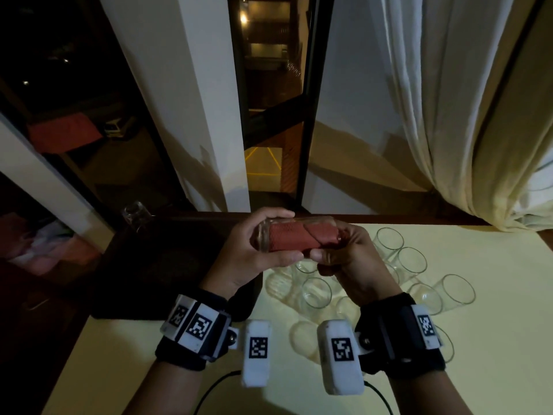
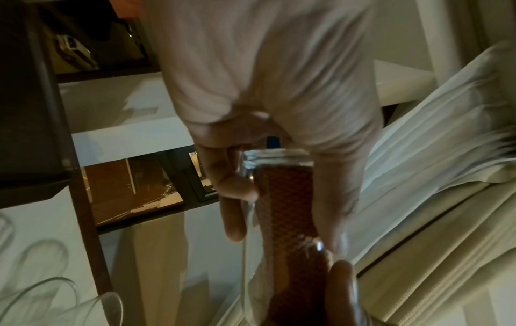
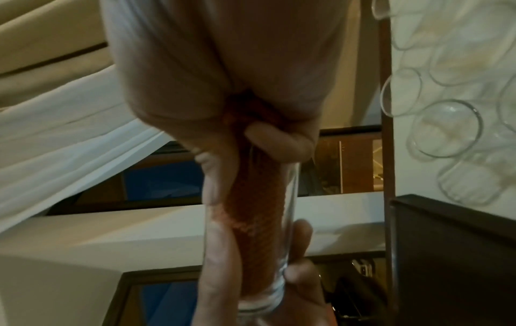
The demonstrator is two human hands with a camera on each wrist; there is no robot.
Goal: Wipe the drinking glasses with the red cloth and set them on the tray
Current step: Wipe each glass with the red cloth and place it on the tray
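Head view, low centre: the left hand (image 1: 257, 250) wraps the base of a glass (image 1: 299, 235) held sideways, while the right hand (image 1: 344, 256) pinches the red cloth (image 1: 302, 239) stuffed inside it. Judging by this, the inside wipe is under way; next the cloth must come out and the glass go left to the dark tray (image 1: 167, 265). Unwiped glasses (image 1: 413, 262) crowd the table (image 1: 493, 339) just beneath, right of centre. One glass (image 1: 136, 215) stands at the tray's far left corner, and the rest looks free.
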